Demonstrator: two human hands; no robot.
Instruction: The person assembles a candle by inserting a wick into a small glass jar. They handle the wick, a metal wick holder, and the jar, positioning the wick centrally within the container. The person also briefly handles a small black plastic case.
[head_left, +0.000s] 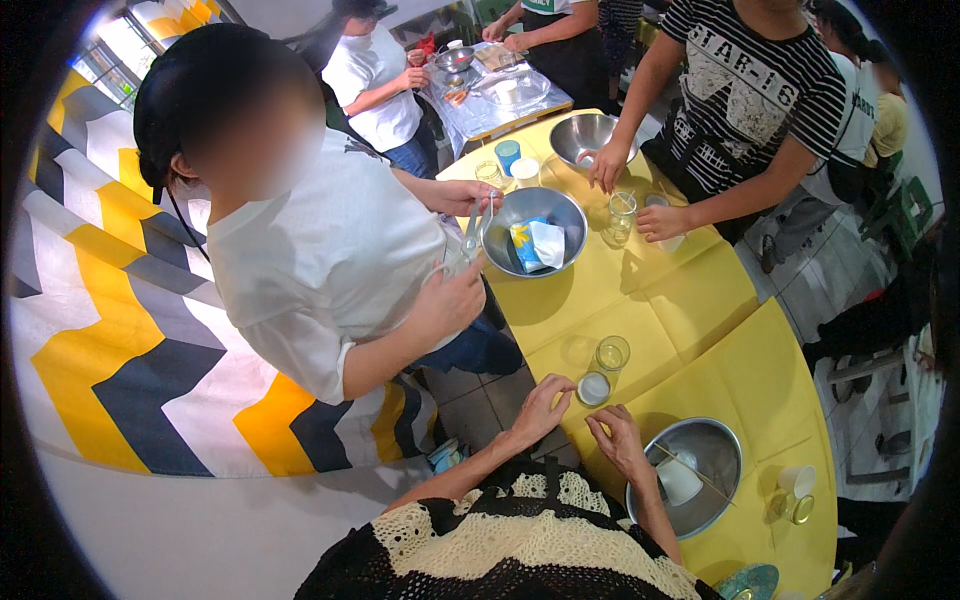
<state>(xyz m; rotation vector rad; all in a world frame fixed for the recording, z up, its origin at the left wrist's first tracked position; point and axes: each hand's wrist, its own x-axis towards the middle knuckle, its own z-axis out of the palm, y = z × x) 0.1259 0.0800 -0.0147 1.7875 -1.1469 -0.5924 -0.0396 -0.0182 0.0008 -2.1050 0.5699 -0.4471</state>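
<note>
My left hand is at the table's near-left edge, its fingertips close to a small round container with whitish contents; whether they touch it I cannot tell. Just beyond stands a clear glass jar. My right hand hovers over the yellow tablecloth with loosely bent fingers apart and nothing visible in them. Beside that wrist, to the right, sits a metal mixing bowl holding a white container and a thin stick.
At my left a person in white holds measuring spoons by a metal bowl with a packet inside. Across the table, a person in stripes handles a glass jar. A paper cup and a jar stand at right.
</note>
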